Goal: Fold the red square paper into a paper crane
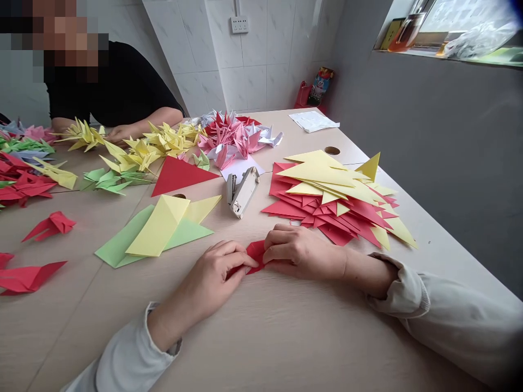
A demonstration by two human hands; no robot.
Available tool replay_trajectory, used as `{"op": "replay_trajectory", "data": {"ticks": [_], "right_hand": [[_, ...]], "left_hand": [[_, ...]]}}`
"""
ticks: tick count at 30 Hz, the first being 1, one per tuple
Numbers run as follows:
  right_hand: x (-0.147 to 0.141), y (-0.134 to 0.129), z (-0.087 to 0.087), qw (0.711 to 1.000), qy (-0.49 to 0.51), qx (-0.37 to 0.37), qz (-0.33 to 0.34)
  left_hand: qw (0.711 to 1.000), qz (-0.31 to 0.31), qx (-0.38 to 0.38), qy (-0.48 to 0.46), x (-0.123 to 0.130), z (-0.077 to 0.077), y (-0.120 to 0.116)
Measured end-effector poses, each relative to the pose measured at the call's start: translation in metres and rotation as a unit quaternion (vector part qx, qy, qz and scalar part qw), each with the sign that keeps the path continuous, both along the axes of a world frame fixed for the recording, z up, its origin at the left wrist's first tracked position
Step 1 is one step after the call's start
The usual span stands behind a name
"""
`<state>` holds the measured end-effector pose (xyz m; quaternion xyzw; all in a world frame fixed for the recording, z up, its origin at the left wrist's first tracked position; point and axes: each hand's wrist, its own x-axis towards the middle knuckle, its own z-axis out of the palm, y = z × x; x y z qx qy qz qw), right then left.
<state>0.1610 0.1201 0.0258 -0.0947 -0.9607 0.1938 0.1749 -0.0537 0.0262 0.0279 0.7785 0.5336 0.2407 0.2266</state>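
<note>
A small folded piece of red paper lies low over the table between my two hands. My left hand pinches its left side with thumb and fingers. On the paper's right side, the curled fingers of my right hand close on it and cover part of it. Just beyond my right hand is a pile of red folded sheets with yellow folded sheets on top. Past my left hand, a yellow folded sheet rests across a green one.
A grey stapler and a red triangle lie mid-table. Beyond are heaps of yellow and pink folded figures. Red figures lie at the left. A person in black sits across, forearms on the table.
</note>
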Motion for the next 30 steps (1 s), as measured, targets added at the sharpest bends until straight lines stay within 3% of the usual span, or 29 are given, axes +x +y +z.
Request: {"op": "replay_trajectory", "data": {"ticks": [4,7,15,22,30], "right_hand": [[-0.007,0.000,0.008,0.989,-0.040,-0.131,-0.054],[-0.014,-0.001,0.013,0.977,-0.083,-0.167,-0.105],[-0.021,-0.006,0.014,0.968,-0.126,-0.161,-0.143],[-0.024,-0.003,0.015,0.965,-0.158,-0.144,-0.150],[-0.027,-0.004,0.020,0.963,-0.196,-0.102,-0.154]], "left_hand": [[1.000,-0.004,-0.026,-0.004,-0.002,0.002,0.002],[1.000,-0.005,-0.028,-0.001,-0.001,0.005,0.003],[0.999,-0.025,-0.007,0.018,-0.004,0.004,0.004],[0.985,-0.102,0.097,0.103,-0.011,0.003,0.001],[0.977,-0.091,0.129,0.141,-0.010,0.003,-0.001]]}}
